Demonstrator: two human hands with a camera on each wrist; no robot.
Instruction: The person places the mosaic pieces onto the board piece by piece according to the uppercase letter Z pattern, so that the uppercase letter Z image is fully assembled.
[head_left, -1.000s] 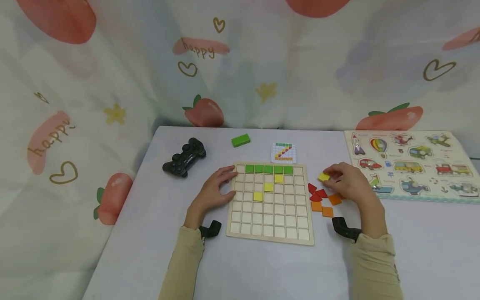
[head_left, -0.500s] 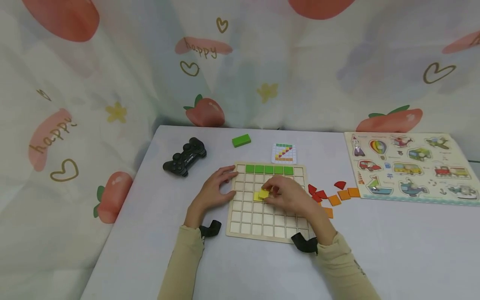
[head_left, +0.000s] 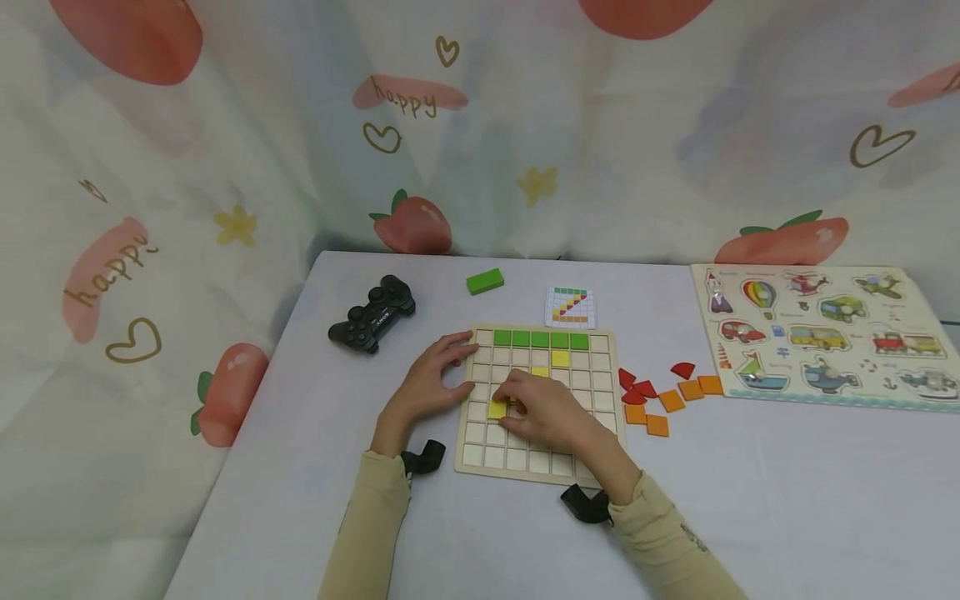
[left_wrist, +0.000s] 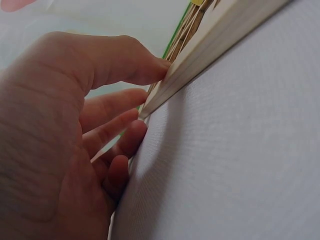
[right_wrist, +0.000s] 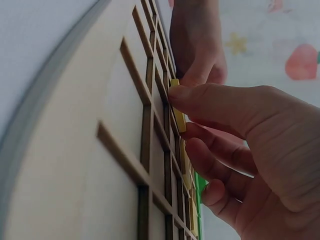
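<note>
A wooden grid board (head_left: 495,457) lies flat on the white table. Five-wide is not counted here: several green square tiles (head_left: 540,340) line its far row, and yellow tiles (head_left: 560,358) run diagonally down from them. Over the board's left part, my right hand (head_left: 543,410) pinches a yellow square tile (head_left: 497,410) with thumb and fingers, low at a grid cell; the right wrist view shows the thumb on this yellow tile (right_wrist: 178,117). My right hand hides part of the grid. My left hand (head_left: 429,379) rests at the board's left edge, thumb (left_wrist: 150,70) touching the wooden rim.
Right of the board lie red fan-shaped pieces (head_left: 643,389) and orange squares (head_left: 672,401). A pattern card (head_left: 570,308) and green block (head_left: 485,282) are behind it. A black game controller (head_left: 372,315) is at left, a picture puzzle board (head_left: 825,333) at right.
My right hand has carried the yellow tile from the loose pieces leftward onto the board, then nearer and left to a lower cell. The left hand stays put.
</note>
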